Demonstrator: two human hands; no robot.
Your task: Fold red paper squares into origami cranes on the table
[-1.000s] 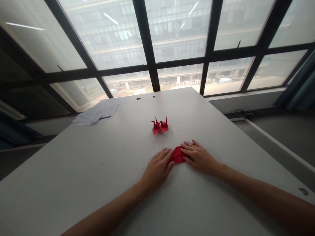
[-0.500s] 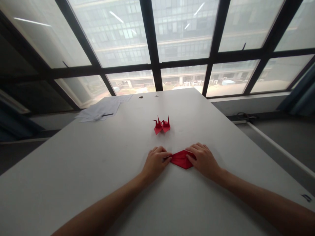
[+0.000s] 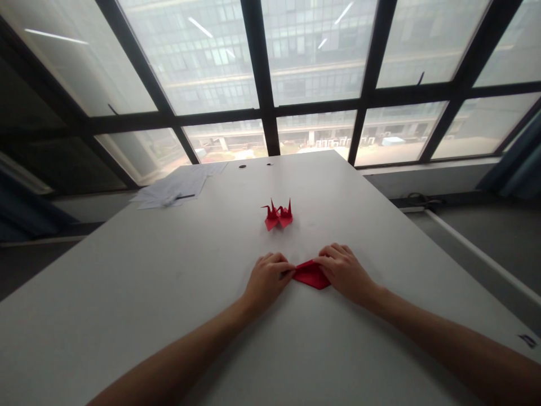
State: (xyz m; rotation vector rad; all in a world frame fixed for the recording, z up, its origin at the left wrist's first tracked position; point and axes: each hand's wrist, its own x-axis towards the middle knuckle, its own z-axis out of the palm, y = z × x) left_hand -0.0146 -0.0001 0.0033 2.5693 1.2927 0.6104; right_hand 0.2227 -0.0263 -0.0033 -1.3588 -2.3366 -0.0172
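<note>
A folded piece of red origami paper [image 3: 311,276] lies on the white table between my two hands. My left hand [image 3: 267,279] pinches its narrow left tip between thumb and fingers. At the other end, my right hand [image 3: 344,272] is closed on the upper right edge, thumb and fingertips together on a flap there. The fingers cover the paper's right end. Just beyond my hands stand two red paper cranes [image 3: 278,216], side by side and touching, with pointed necks and tails raised.
White paper sheets [image 3: 177,185] are spread at the table's far left, with a dark pen [image 3: 185,197] on them. Large black-framed windows [image 3: 310,51] rise behind the table [image 3: 139,293]. A small dark mark [image 3: 527,340] shows near the right edge.
My right hand has shifted slightly left and up, its thumb moving from the paper's face to its upper edge, where a flap is now lifted. My left hand keeps its pinch.
</note>
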